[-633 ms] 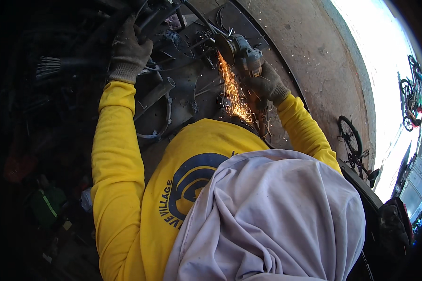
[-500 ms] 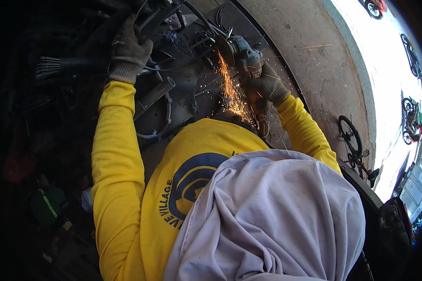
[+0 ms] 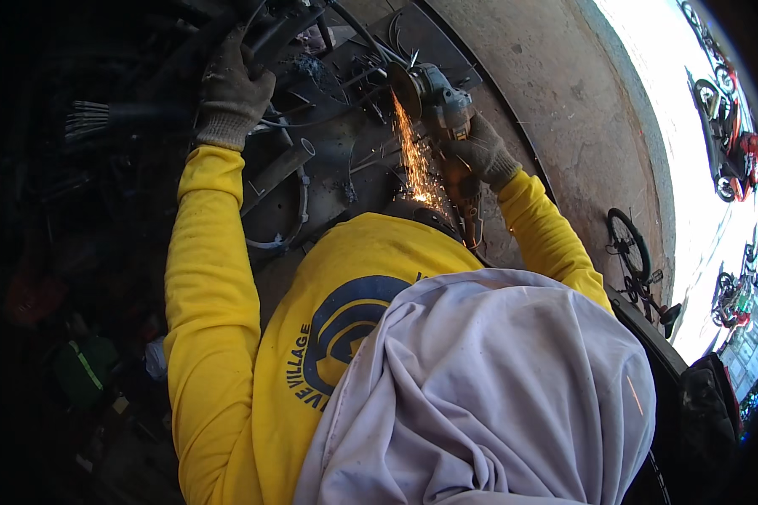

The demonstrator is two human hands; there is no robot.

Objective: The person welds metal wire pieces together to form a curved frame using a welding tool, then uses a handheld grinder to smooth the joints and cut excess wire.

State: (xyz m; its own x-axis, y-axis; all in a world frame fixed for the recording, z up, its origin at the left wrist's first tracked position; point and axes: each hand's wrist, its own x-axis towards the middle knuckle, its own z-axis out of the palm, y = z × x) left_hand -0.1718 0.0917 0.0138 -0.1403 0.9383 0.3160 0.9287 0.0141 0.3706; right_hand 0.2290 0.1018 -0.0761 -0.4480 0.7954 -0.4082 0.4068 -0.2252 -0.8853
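The grinder (image 3: pixel 445 103) is near the upper middle of the view, over the right part of the bench (image 3: pixel 436 38). The gloved right hand (image 3: pixel 483 151) holds it, fingers closed around the body. Its long axis slants from that hand at lower right to the head at upper left. The disc (image 3: pixel 405 89) is on the left side of the head, tilted and seen partly edge-on, close to the thin tubes; the exact contact point is not clear. Sparks (image 3: pixel 414 156) stream from the disc down toward the shirt (image 3: pixel 358 252).

The gloved left hand (image 3: pixel 236 88) is curled beside a dark tube (image 3: pixel 282 38); shadow hides whether it grips it. Below lies a pipe (image 3: pixel 280 175), its open end facing upper right.

The bench's curved edge passes just right of the grinder, with concrete floor (image 3: pixel 573 109) beyond and a bike (image 3: pixel 632 244) farther down. Tubes and cables crowd the space between the hands. Dark lettering curves around the shirt's round emblem; the grinder's markings are too small to read.
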